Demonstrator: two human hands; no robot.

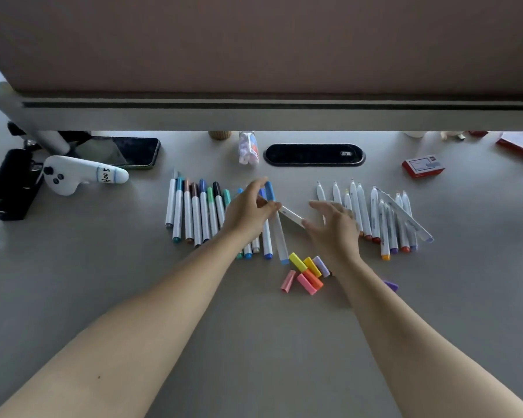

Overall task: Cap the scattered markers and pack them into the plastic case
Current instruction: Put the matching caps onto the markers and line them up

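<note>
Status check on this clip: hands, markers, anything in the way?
Left hand pinches a white marker; right hand open at its other end. Loose caps on desk. Plastic case not seen.

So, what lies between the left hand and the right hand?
In the head view, one white marker spans the gap; the left hand pinches one end, the right hand touches the other.

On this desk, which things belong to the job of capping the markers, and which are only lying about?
Belong to the job:
- capped markers
- uncapped markers
- loose caps
- marker pinched by the left hand, right hand open at its other end

Only lying about:
- phone
- white plush toy
- red box
- black object at the far left
</note>
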